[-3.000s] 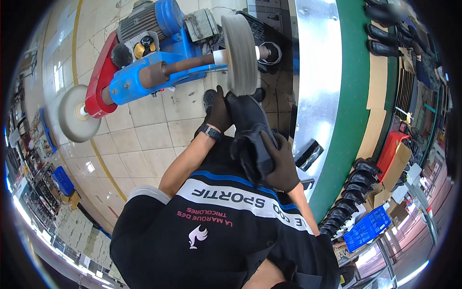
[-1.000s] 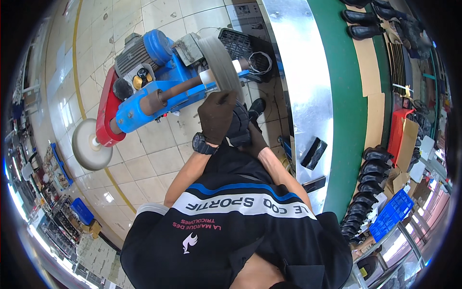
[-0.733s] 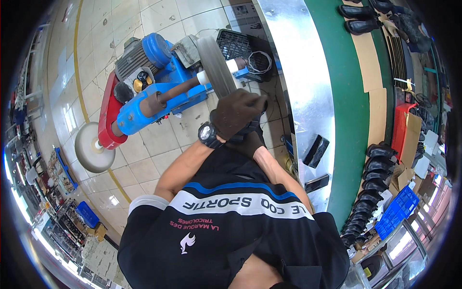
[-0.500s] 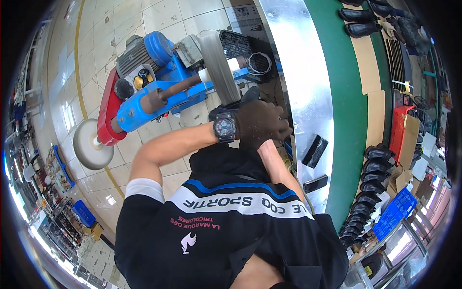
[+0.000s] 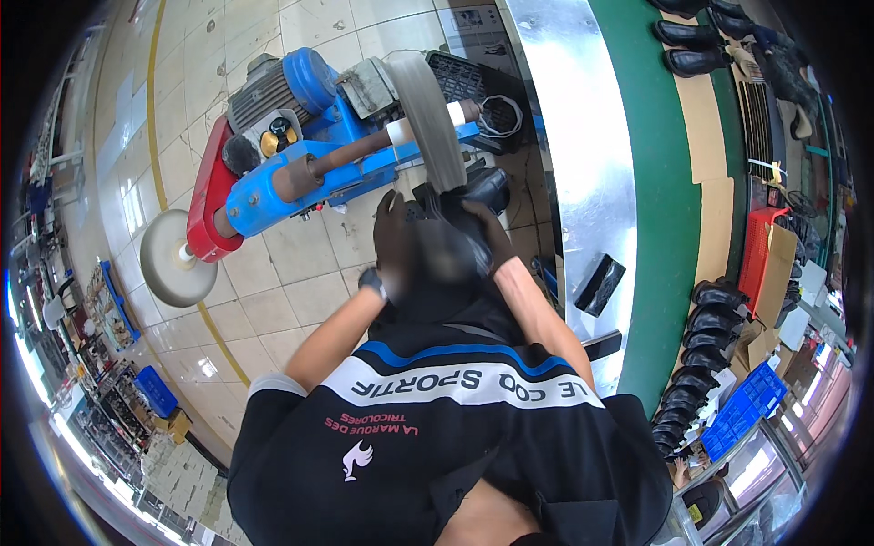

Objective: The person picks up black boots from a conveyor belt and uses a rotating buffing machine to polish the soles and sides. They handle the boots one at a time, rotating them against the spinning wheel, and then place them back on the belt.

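A black shoe (image 5: 448, 238), partly smeared by motion, is between my hands in front of my lap, just below the buffing wheel (image 5: 428, 123). My right hand (image 5: 494, 235), in a dark brown glove, grips its right side. At its left side my left hand (image 5: 393, 238), gloved alike, has its fingers stretched out toward the wheel; its lower part is blurred. Whether the left palm touches the shoe I cannot tell. Another black, shoe-like shape (image 5: 487, 188) shows beyond my right hand, close to the wheel's lower end.
The blue machine (image 5: 264, 200) carries a second, round pale wheel (image 5: 177, 259) at its left end. To my right runs a metal-edged bench (image 5: 583, 136) with a green top, holding a black block (image 5: 599, 285) and rows of black shoes (image 5: 696, 364). A black crate (image 5: 455, 77) stands behind the wheel.
My hands have moved apart from being crossed together. My left hand has drawn back to the left, and the right hand and the black shoe have come into sight.
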